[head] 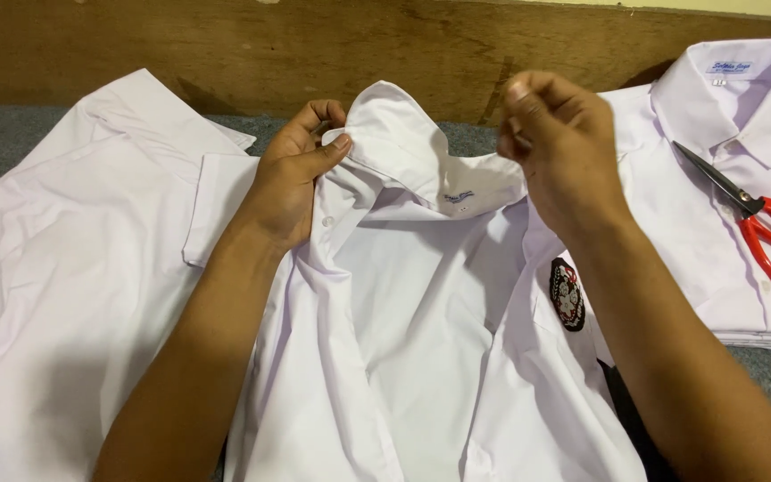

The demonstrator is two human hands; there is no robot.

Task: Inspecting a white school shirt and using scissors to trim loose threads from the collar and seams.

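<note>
Both forearms frame an open white cotton shirt [421, 357]; left hand [292, 183] pinches its collar [394, 134], right hand [555, 147] pinches closed on nothing visible, so the collar may crease unevenly.

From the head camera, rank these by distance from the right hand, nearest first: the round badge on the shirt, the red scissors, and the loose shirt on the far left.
Measured from the right hand:
1. Round badge, just below the hand on the open shirt's chest.
2. Red scissors, off to the right on the folded shirts.
3. Loose shirt, far left, beyond the left hand.
</note>
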